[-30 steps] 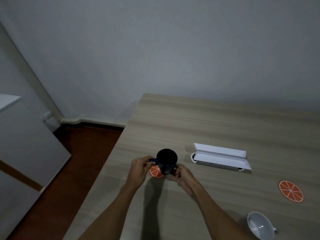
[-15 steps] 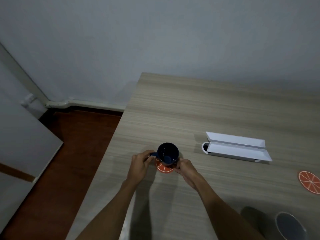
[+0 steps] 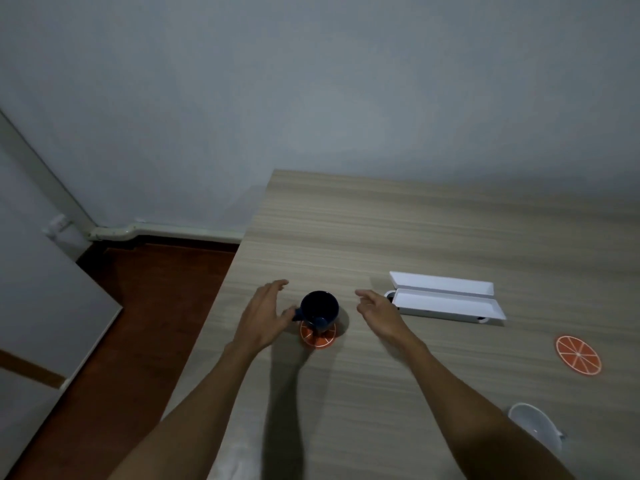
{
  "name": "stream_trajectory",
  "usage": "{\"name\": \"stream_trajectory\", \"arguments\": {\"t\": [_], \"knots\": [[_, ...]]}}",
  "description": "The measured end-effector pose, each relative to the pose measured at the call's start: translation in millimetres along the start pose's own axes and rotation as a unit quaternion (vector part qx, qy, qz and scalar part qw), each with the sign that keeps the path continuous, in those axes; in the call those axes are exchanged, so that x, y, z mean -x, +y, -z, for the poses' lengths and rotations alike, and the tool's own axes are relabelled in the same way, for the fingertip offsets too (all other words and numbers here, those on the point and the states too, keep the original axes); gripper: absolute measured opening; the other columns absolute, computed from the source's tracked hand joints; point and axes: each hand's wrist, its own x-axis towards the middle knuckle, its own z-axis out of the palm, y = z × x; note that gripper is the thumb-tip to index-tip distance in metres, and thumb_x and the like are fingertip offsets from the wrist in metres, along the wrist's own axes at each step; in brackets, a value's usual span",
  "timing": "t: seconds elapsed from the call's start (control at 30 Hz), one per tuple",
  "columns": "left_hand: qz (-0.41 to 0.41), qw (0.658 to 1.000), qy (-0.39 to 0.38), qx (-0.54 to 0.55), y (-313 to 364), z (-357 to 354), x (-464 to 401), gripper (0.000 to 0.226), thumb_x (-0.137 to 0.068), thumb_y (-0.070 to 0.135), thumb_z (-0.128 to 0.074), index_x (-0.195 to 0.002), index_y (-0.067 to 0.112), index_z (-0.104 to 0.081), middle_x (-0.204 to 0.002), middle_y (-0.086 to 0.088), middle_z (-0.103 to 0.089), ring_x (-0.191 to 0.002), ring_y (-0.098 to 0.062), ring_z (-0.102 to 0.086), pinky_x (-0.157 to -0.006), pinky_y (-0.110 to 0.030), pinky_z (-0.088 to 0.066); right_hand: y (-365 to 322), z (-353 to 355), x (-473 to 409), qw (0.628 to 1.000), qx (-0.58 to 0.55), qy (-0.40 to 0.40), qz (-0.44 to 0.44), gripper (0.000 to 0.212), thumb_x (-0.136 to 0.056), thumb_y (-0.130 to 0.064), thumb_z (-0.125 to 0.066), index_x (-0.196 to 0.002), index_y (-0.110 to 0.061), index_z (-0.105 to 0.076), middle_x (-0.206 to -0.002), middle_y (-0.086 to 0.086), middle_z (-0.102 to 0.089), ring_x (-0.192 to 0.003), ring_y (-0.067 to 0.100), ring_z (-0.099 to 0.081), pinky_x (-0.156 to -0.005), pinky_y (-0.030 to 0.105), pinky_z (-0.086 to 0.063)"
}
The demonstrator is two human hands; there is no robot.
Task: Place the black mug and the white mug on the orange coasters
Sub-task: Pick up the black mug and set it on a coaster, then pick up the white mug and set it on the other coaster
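The black mug (image 3: 319, 309) stands upright on an orange coaster (image 3: 317, 337) near the table's left edge, its handle pointing left. My left hand (image 3: 261, 315) hovers open just left of the mug, fingers spread, close to the handle. My right hand (image 3: 379, 311) is open to the right of the mug, apart from it. A second orange coaster (image 3: 578, 355) lies bare at the right. The white mug (image 3: 535, 426) stands near the bottom right, partly behind my right forearm.
A long white open box (image 3: 446, 299) lies on the wooden table (image 3: 415, 230) just beyond my right hand. The table's left edge drops to a red-brown floor (image 3: 138, 306). A grey wall rises behind the table.
Both hands have let go of the black mug and spread apart; the mug now rests on the left coaster. The view has shifted slightly.
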Motion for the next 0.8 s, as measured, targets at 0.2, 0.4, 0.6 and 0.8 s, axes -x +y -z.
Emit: {"name": "stream_trajectory", "arguments": {"t": [0.2, 0.4, 0.6, 0.8], "knots": [[-0.052, 0.998, -0.018, -0.035, 83.4, 39.1, 4.3, 0.056, -0.09, 0.049, -0.058, -0.138, 0.021, -0.049, -0.144, -0.003, -0.052, -0.134, -0.023, -0.046, -0.107, -0.039, -0.039, -43.0, 77.5, 49.8, 0.987, 0.115, 0.031, 0.106, 0.052, -0.091, -0.037, -0.055, -0.141, -0.025, -0.046, -0.15, 0.001, -0.043, -0.14, 0.019, -0.036, -0.112, 0.03, -0.028], [-0.094, 0.994, -0.031, -0.052, 166.2, 12.9, 41.6, 0.055, -0.088, 0.055, -0.056, -0.132, 0.022, -0.055, -0.14, 0.0, -0.057, -0.129, -0.02, -0.05, -0.105, -0.04, -0.043, -19.3, 163.9, 107.5, 0.98, 0.156, 0.053, 0.116, 0.052, -0.087, -0.035, -0.06, -0.136, -0.02, -0.052, -0.144, 0.003, -0.052, -0.132, 0.021, -0.048, -0.108, 0.03, -0.034], [-0.083, 0.994, -0.061, -0.027, 230.4, -79.1, 101.3, 0.046, -0.09, 0.043, -0.061, -0.125, 0.014, -0.062, -0.128, -0.005, -0.065, -0.12, -0.022, -0.059, -0.1, -0.036, -0.047, 67.5, 234.2, 157.8, 0.979, 0.165, 0.052, 0.11, 0.045, -0.086, -0.028, -0.062, -0.131, -0.018, -0.058, -0.131, 0.009, -0.062, -0.117, 0.021, -0.059, -0.098, 0.027, -0.041], [-0.029, 0.989, -0.145, -0.006, 257.2, -189.5, 146.8, 0.042, -0.09, 0.04, -0.061, -0.124, 0.017, -0.062, -0.125, -0.007, -0.066, -0.114, -0.022, -0.062, -0.097, -0.035, -0.05, 170.5, 272.9, 179.3, 0.985, 0.167, 0.014, 0.047, 0.044, -0.087, -0.019, -0.06, -0.131, -0.017, -0.057, -0.13, 0.011, -0.062, -0.115, 0.023, -0.06, -0.103, 0.035, -0.046]]}}
